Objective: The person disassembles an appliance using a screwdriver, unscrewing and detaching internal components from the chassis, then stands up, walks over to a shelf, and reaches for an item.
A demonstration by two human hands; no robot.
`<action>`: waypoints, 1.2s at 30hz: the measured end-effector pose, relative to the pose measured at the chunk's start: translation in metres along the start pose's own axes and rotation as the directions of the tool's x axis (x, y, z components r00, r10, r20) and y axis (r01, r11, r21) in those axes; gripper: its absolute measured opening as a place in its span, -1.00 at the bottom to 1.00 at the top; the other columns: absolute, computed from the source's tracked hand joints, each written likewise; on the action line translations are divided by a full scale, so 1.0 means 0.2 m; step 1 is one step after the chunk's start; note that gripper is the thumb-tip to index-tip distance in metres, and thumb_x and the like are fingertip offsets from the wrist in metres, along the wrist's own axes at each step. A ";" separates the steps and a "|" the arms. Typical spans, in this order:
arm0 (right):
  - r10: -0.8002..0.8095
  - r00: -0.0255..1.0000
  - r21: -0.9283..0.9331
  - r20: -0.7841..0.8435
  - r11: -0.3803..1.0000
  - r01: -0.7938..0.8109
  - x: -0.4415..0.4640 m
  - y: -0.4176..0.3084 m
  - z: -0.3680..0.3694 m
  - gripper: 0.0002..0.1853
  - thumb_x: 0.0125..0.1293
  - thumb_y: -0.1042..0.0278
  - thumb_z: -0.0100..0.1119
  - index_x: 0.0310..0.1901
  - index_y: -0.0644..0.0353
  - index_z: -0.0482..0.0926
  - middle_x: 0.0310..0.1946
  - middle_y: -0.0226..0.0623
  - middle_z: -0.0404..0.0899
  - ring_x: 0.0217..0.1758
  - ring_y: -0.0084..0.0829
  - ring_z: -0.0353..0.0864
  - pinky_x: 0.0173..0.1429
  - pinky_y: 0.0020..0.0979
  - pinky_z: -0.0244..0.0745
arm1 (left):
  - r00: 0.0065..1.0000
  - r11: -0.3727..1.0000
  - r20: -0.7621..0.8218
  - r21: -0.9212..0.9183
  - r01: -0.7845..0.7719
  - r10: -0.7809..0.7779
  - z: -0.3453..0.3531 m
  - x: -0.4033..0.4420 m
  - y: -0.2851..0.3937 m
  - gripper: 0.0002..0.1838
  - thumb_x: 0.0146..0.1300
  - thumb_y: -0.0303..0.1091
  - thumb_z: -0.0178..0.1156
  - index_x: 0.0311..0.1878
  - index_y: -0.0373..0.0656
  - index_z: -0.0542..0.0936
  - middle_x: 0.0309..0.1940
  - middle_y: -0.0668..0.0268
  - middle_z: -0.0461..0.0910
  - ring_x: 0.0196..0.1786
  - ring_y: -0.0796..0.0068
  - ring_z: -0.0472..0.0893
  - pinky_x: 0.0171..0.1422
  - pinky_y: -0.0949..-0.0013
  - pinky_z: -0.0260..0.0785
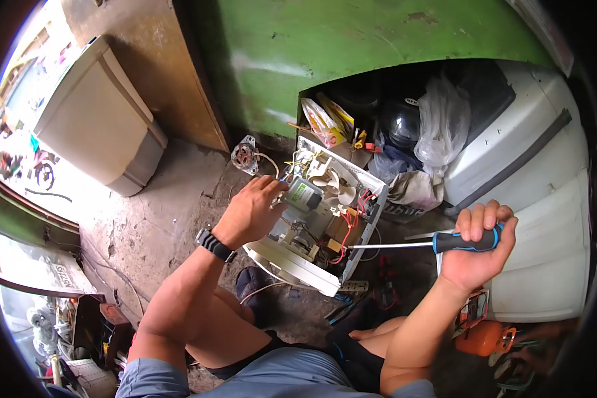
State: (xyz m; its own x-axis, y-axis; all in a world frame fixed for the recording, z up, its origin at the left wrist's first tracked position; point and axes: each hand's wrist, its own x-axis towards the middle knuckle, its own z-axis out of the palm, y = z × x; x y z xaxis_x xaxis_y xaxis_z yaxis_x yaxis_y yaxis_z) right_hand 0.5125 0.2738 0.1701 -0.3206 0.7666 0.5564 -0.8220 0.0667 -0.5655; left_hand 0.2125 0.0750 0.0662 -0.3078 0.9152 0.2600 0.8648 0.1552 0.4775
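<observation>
My right hand (479, 242) is closed round the black and blue handle of a long screwdriver (399, 245). Its shaft points left, the tip reaching the near right side of an opened appliance that looks like a microwave oven (292, 265). By the tip are red wires (344, 247). My left hand (253, 207), a watch on the wrist, holds the left side of the appliance, fingers curled beside a grey part with a green label (303, 196); its fingertips are partly hidden. A pale fan (338, 188) and loose wiring show inside the white casing.
A round metal motor-like part (245, 156) lies on the floor behind the appliance. Plastic bags (439, 126) and a dark helmet (404, 123) sit in the recess. White panels (544, 232) stand at right, near an orange canister (479, 339). A power strip (355, 286) lies close to my feet.
</observation>
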 end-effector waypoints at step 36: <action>0.229 0.910 -0.196 0.346 0.966 -0.169 -0.04 0.70 0.47 -0.63 0.51 0.07 0.26 -0.15 0.24 0.43 -0.33 -0.26 0.40 -0.48 -0.51 0.42 -0.38 -0.39 0.41 | 0.877 0.939 0.431 -0.156 0.306 -0.214 0.05 0.08 -0.25 -0.71 0.41 -0.23 0.23 0.01 -0.25 0.53 -0.18 -0.01 0.72 -0.08 -0.12 0.70 0.03 0.00 0.53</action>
State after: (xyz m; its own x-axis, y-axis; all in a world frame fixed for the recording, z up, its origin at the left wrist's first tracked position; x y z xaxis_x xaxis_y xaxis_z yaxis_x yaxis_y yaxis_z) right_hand 0.3567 0.2160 0.1438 -0.6431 0.4917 0.5871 -0.6476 0.0599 -0.7596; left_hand 0.1687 0.0862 0.0387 -0.2840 0.9294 -0.2357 0.6565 0.3676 0.6587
